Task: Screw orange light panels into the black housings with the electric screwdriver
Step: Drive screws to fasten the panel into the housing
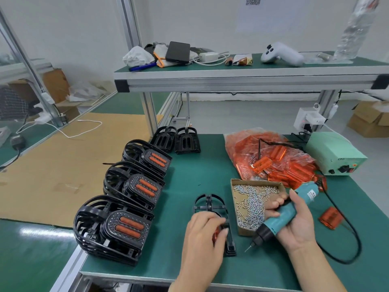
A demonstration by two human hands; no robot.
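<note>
Near the front edge of the green-matted workbench (189, 178), the left hand (205, 230) curls over a black ribbed plastic housing (210, 205), its fingers pressing a translucent orange light panel (216, 236) into the frame; only a sliver of the panel shows beneath the fingertips. The right hand (294, 222) grips a teal corded electric screwdriver (288, 213), fingers wrapped around its barrel, with the bit tip pointing down-left just above the mat, close to the housing's right side but apart from it. Behind the tool sits a shallow cardboard tray of silver screws (252, 203). Toward the left edge stand three stacks of finished black housings with orange inserts (134, 186). A clear plastic bag of orange panels (271, 157) lies toward the back right corner, and a loose orange panel (330, 218) rests near the right edge.
</note>
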